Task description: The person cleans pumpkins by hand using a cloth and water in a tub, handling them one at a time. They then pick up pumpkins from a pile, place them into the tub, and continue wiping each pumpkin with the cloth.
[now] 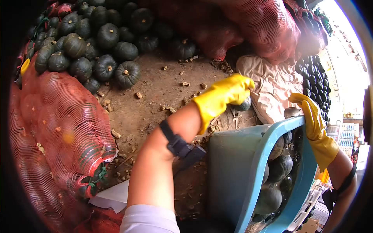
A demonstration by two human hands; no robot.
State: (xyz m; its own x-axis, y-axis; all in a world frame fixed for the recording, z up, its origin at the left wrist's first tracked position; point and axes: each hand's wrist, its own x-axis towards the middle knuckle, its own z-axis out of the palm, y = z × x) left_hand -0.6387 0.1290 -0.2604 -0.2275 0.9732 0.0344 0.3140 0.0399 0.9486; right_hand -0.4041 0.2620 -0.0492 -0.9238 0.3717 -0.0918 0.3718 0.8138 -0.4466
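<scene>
Both my hands wear yellow rubber gloves. My left hand [229, 93] reaches over the dirt floor, its fingers curled together close above a small dark green squash [243, 105]; whether they touch it is hard to tell. On the right, my right hand [314, 126] is at the upper rim of a blue tub [289, 123], fingers stretched out and next to a small round metallic-looking object [292, 112]. Inside the tub, dark green squashes [280, 168] lie in water.
Dark green squashes [107, 35] are piled at the upper left. Red mesh sacks [66, 116] fill the left side, and more sacks [264, 27] stand at the top. A pale cloth sack [272, 85] lies behind the tub. White crates [311, 207] stand at the lower right.
</scene>
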